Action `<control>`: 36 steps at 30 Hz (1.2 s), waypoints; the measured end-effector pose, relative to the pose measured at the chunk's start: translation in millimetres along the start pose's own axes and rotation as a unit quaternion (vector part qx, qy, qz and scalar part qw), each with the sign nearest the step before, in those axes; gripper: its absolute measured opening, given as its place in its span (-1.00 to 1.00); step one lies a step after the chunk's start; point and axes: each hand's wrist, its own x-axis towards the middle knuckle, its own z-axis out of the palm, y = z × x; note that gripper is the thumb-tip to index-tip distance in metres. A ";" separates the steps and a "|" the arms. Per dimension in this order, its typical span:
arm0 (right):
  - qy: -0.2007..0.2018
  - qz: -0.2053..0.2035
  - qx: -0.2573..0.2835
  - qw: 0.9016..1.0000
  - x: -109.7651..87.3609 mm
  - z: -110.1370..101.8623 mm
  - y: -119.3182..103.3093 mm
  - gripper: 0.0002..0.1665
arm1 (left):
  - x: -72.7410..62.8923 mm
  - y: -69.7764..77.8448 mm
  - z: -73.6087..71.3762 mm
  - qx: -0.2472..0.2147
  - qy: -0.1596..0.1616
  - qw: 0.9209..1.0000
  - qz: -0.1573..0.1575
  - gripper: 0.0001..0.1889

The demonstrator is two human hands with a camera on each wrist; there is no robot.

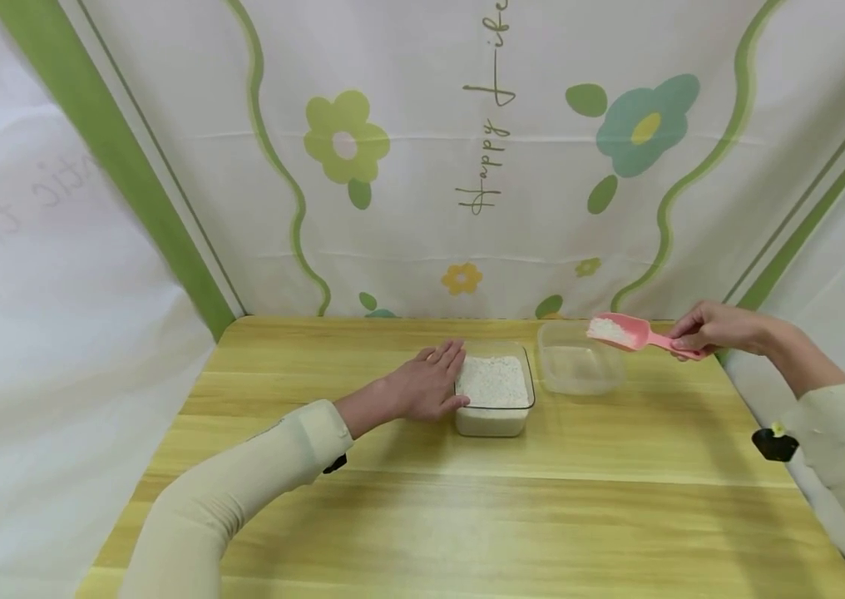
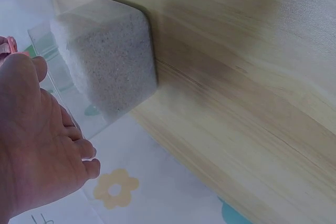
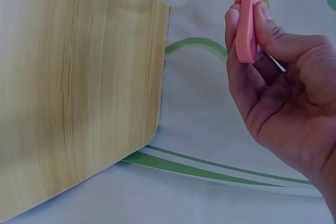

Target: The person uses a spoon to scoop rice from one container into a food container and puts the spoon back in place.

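A clear square container [image 1: 493, 423] filled with white powder [image 1: 493, 381] stands on the table. My left hand [image 1: 426, 384] rests against its left rim with fingers extended; in the left wrist view the palm [image 2: 44, 145] lies beside the clear wall. My right hand [image 1: 718, 329] pinches the handle of a pink scoop [image 1: 643, 334], which carries a heap of white powder. The scoop hangs above the right side of a second clear plastic container [image 1: 580, 374]. In the right wrist view the thumb and fingers close on the scoop's handle [image 3: 247, 35].
The wooden table [image 1: 467, 516] ends just behind the two containers. A white curtain [image 1: 407, 225] with flowers and green lines hangs behind it, with more white cloth on both sides. The containers stand close together near the back edge.
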 end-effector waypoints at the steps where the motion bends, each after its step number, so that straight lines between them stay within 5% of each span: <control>1: 0.002 0.007 -0.005 1.000 0.4 -0.6 0.9 -0.66 | 0.3 -0.1 0.5 0.001 -0.002 1.000 -0.001 -0.15; 21: -0.011 0.031 -0.063 0.998 30.1 -1.4 -15.0 -0.76 | 2.5 -4.4 4.5 -0.016 -0.007 1.000 -0.003 -0.14; 36: -0.016 0.050 -0.087 0.995 32.2 -5.6 -21.0 -0.79 | 4.6 -4.2 4.3 -0.007 -0.008 1.000 -0.003 -0.15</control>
